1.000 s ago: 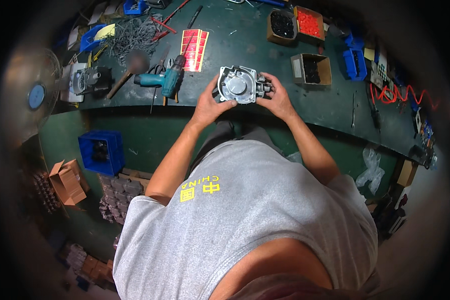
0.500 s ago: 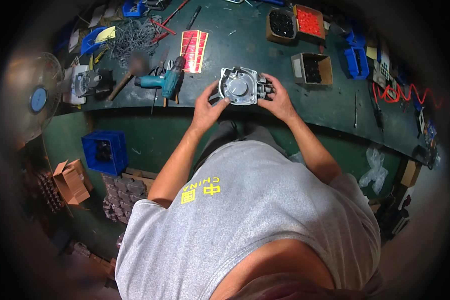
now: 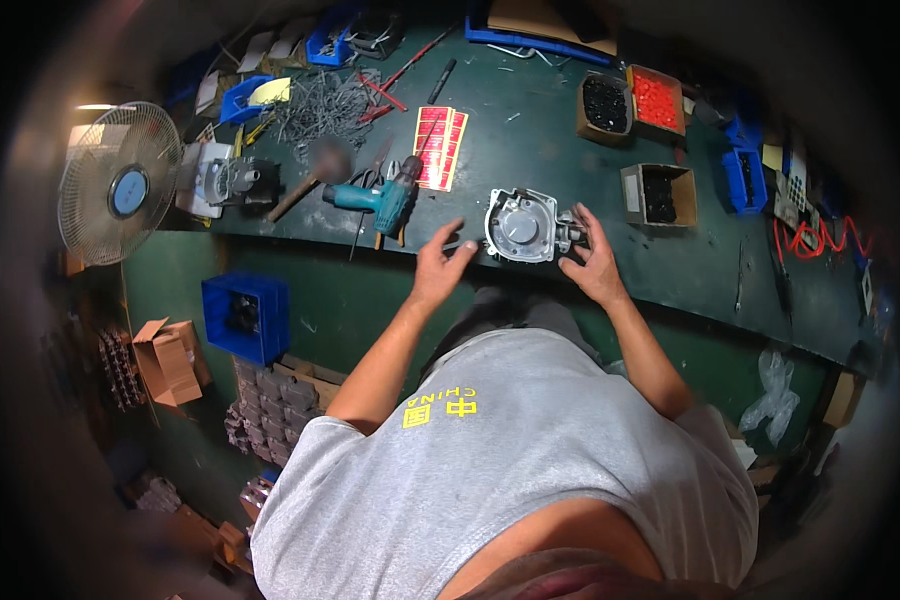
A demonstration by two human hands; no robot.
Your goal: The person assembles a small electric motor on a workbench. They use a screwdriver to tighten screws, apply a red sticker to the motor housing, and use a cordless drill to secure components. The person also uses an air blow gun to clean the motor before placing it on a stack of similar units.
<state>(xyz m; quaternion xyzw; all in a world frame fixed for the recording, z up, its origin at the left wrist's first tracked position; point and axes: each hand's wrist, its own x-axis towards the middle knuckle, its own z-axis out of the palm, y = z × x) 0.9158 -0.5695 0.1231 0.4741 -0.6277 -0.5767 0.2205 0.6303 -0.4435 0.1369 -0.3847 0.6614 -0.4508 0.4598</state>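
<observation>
Green worktop [image 3: 530,130] runs across the upper part of the view, and we read it from our left side: a standing fan [image 3: 115,190] sits off its left end, then a small grey machine part [image 3: 232,180] on a white base, a loose heap of metal bits [image 3: 320,105], a hammer [image 3: 310,175] and a teal cordless drill [image 3: 380,200] lying flat near the front edge, with red label sheets [image 3: 440,145] just beyond it. Our left hand [image 3: 438,268] hovers at the worktop's front edge, fingers spread and holding nothing, near the grey cast-metal housing [image 3: 520,225] but apart from it. That housing lies flat on the worktop, close to the front edge, directly ahead of us. Our right hand [image 3: 592,260] is at the housing's right side, fingers loosely curled against its small protruding fitting; its grip looks open rather than clamped, touching at most. We judge the work to be at a pause: the housing is set down and no tool is in hand, so whatever fastening or fitting it needs seems not yet done. Further right stand cardboard boxes of black parts [image 3: 603,105], red parts [image 3: 655,100] and another box [image 3: 658,195], then blue bins [image 3: 745,175]. Bare green surface lies around the housing, giving room to slide it back; the front edge is the nearest drop.
</observation>
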